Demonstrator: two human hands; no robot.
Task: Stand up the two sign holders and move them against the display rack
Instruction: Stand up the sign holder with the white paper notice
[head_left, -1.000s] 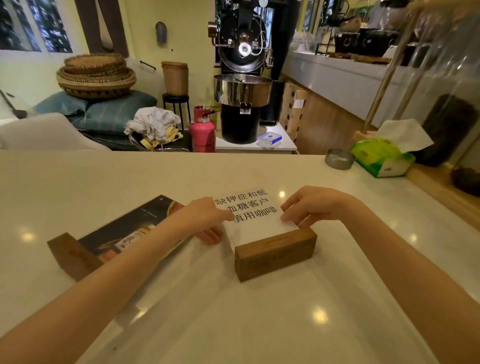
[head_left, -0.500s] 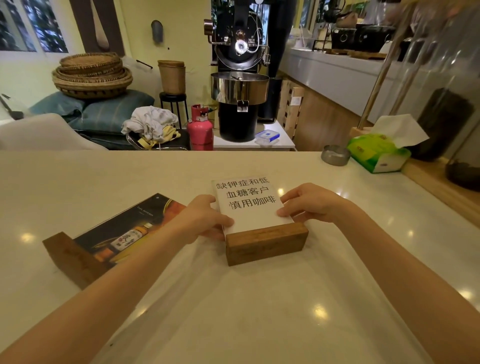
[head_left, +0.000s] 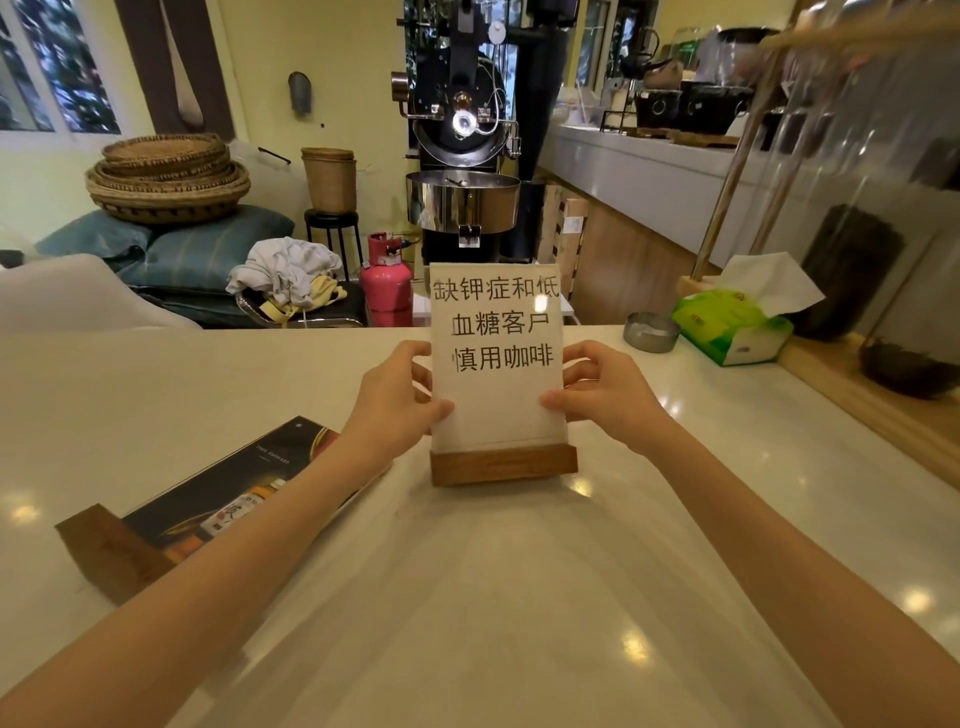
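Hands hold the white sign holder (head_left: 496, 364) upright on the counter (head_left: 519, 597), its wooden base (head_left: 503, 464) flat on the surface. Left hand (head_left: 397, 400) grips the left edge of the clear panel, thumb in front and fingers behind. Right hand (head_left: 605, 397) grips the right edge the same way. Both forearms reach forward from the lower corners. The dark sign holder (head_left: 223, 499) lies flat on the counter, to the left, under the left forearm. The display rack (head_left: 737, 171) stands well apart at the right.
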